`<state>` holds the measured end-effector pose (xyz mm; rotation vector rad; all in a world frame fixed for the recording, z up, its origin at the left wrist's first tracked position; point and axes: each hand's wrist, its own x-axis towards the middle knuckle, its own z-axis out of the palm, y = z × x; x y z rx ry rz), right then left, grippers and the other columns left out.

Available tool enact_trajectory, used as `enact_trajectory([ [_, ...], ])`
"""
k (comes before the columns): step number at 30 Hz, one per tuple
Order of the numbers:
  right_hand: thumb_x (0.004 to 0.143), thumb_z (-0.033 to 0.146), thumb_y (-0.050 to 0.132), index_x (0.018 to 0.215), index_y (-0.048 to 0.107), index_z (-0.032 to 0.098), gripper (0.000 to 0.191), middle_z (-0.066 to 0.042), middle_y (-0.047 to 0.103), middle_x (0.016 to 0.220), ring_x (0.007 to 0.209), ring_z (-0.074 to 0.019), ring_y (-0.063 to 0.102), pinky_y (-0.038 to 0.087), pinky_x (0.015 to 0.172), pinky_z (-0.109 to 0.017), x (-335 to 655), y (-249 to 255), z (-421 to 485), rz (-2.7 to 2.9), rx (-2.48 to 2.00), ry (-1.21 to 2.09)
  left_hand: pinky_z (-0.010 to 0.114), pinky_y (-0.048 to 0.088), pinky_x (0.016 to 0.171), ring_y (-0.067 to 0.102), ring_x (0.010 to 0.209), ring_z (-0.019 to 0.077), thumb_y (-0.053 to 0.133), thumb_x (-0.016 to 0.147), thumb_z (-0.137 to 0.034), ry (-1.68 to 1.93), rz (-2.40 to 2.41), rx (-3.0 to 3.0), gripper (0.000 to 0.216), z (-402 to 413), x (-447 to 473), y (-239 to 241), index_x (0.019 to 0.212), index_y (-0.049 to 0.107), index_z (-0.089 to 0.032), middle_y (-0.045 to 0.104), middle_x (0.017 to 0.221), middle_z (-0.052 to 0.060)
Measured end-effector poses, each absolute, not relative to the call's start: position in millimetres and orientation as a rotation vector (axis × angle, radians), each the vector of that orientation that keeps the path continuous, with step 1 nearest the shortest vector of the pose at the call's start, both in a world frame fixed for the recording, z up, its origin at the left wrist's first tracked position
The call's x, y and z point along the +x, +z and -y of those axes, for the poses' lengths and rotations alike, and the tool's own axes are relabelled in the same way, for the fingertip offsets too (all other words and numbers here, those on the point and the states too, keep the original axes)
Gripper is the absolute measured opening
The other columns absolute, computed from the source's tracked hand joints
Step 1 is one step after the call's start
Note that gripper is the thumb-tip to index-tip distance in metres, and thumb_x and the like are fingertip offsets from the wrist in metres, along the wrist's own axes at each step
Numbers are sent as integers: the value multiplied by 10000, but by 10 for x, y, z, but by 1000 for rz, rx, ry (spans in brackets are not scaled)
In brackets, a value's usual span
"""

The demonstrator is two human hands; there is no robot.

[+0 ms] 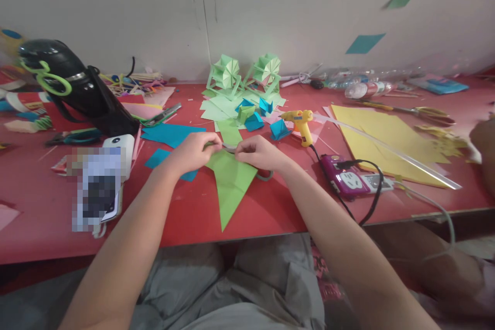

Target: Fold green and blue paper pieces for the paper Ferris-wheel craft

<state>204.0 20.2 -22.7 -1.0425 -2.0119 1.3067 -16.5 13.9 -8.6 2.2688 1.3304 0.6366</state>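
A light green paper sheet (232, 180) hangs down to a point toward the table's front edge. My left hand (199, 149) pinches its upper left edge, fingers closed. On the other side my right hand (257, 152) is closed on the paper's upper edge too. Between my fingertips shows a grey, narrow strip that I cannot make out. A grey loop (265, 175), perhaps a scissors handle, peeks out below my right hand. Behind the hands lies another green paper piece (231, 131). Blue paper pieces (172, 134) lie to the left of my left hand.
Two pale green paper wheels (226, 73) on stands and small folded blue papers (253, 121) are at the back. A yellow glue gun (302, 124), purple power strip (344, 178), yellow sheets (386, 139) and clear ruler (402, 157) lie right. Left are a phone (102, 185) and black bottle (77, 87).
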Motion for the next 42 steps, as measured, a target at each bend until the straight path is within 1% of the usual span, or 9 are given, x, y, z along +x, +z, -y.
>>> enact_trajectory([
  [10, 686, 254, 583, 566, 575, 158, 154, 31, 483, 497, 475, -81, 403, 288, 476, -242, 2224, -126, -216, 2004, -1176, 1215, 311, 390, 639, 551, 661, 191, 559, 834, -276, 779, -1757, 2203, 119, -203, -664, 22, 757, 631, -220, 679, 744, 21],
  [13, 742, 302, 595, 675, 631, 149, 171, 5, 564, 579, 521, -102, 476, 356, 505, -246, 2188, -148, -223, 1865, -1135, 1141, 306, 393, 638, 541, 670, 187, 555, 836, -301, 800, -1740, 2185, 133, -193, -672, 40, 768, 631, -216, 686, 774, 22],
  [16, 817, 391, 605, 872, 692, 138, 274, -44, 668, 775, 686, -138, 578, 445, 628, -263, 2107, -200, -217, 1862, -981, 1104, 297, 399, 638, 539, 680, 179, 536, 853, -317, 829, -1651, 2201, 155, -166, -580, 49, 792, 627, -207, 682, 793, 20],
  [19, 835, 427, 617, 818, 680, 139, 296, -32, 635, 720, 659, -130, 542, 428, 620, -262, 2059, -257, -207, 1921, -966, 1090, 293, 409, 633, 543, 675, 175, 529, 866, -327, 840, -1605, 2192, 166, -149, -490, 31, 801, 620, -204, 671, 773, 16],
  [22, 842, 380, 605, 746, 651, 142, 260, -15, 588, 650, 629, -125, 509, 402, 609, -263, 2055, -281, -201, 1946, -986, 1041, 307, 445, 694, 597, 746, 192, 534, 883, -323, 838, -1535, 2231, 176, -148, -442, -10, 813, 637, -200, 691, 815, 31],
  [26, 845, 322, 582, 776, 677, 138, 218, -28, 632, 694, 650, -130, 522, 395, 630, -264, 2049, -265, -184, 2014, -996, 952, 360, 468, 884, 647, 948, 227, 575, 880, -307, 928, -1373, 2380, 156, -131, -330, -42, 903, 690, -204, 722, 995, 59],
  [28, 842, 287, 573, 800, 694, 138, 196, -29, 647, 710, 652, -127, 524, 390, 632, -258, 2033, -260, -168, 2068, -984, 886, 368, 471, 913, 651, 941, 221, 590, 875, -288, 947, -1248, 2420, 135, -107, -229, -40, 874, 697, -205, 729, 956, 49],
  [34, 834, 216, 546, 794, 717, 144, 189, -24, 633, 684, 618, -114, 497, 364, 606, -248, 1993, -277, -130, 2149, -882, 712, 307, 490, 779, 635, 829, 187, 581, 828, -207, 883, -1165, 2356, 94, -42, -28, -13, 799, 670, -191, 704, 853, 37],
  [42, 841, 266, 555, 753, 716, 155, 215, -38, 663, 699, 615, -127, 520, 385, 600, -261, 2075, -194, -111, 2037, -917, 674, 283, 471, 701, 605, 732, 171, 593, 745, -221, 913, -1477, 2276, 53, -118, -308, -19, 714, 625, -191, 680, 764, 20],
])
